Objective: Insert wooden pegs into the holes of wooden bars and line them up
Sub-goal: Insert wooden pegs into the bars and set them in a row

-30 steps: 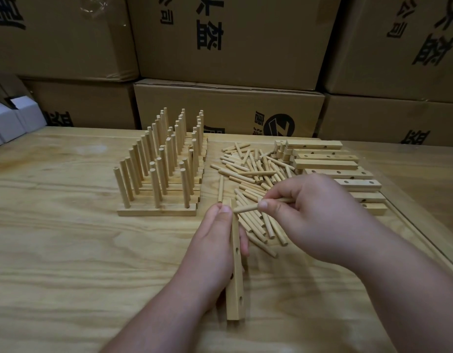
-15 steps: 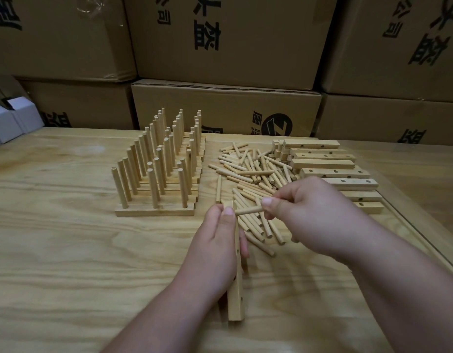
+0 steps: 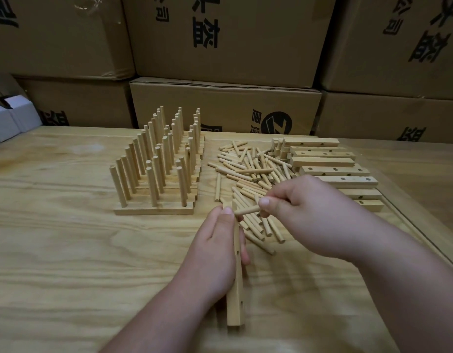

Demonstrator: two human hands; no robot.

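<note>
My left hand grips a wooden bar that stands on edge on the table, running toward me, its holes facing right. My right hand pinches a wooden peg held level, its left tip close to the far end of the bar. Behind the hands lies a pile of loose pegs. Several bars with upright pegs in them stand in rows to the left. A stack of plain bars lies at the right.
Cardboard boxes wall off the back of the wooden table. White boxes sit at the far left. A raised strip runs along the table's right side.
My right hand has carried the peg left and a little toward me, so its tip now sits nearer the bar's far end. My left hand keeps holding the bar.
</note>
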